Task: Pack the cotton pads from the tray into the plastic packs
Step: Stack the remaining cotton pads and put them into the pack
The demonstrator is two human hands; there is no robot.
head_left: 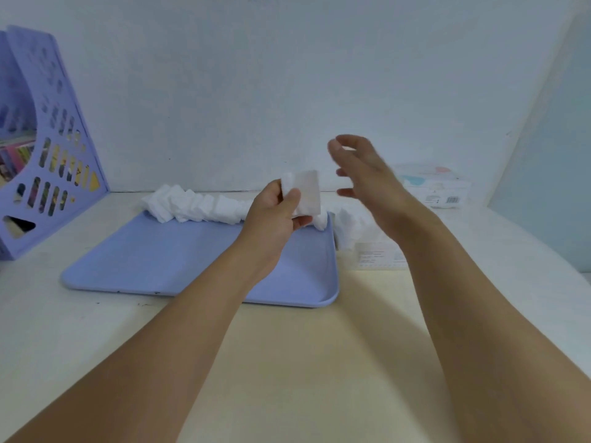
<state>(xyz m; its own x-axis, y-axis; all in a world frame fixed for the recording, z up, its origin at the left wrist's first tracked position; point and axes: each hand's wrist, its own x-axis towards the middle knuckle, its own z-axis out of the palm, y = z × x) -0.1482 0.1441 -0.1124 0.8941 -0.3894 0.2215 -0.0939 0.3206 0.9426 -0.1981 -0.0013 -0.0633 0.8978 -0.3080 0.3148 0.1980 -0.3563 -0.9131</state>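
A long row of white cotton pads (195,204) lies along the far edge of the pale blue tray (153,260). My left hand (275,212) is raised above the tray's far right part and grips a small stack of cotton pads (303,191). To the right of that stack my right hand (364,174) hovers, blurred, with fingers spread and nothing in it. A clear plastic pack (367,247) partly filled with pads lies just right of the tray, partly hidden by my right forearm.
A purple perforated file holder (48,139) stands at the far left of the desk. A closed printed pack (438,185) sits at the back right against the wall. Bare desk surface stretches in front of the tray.
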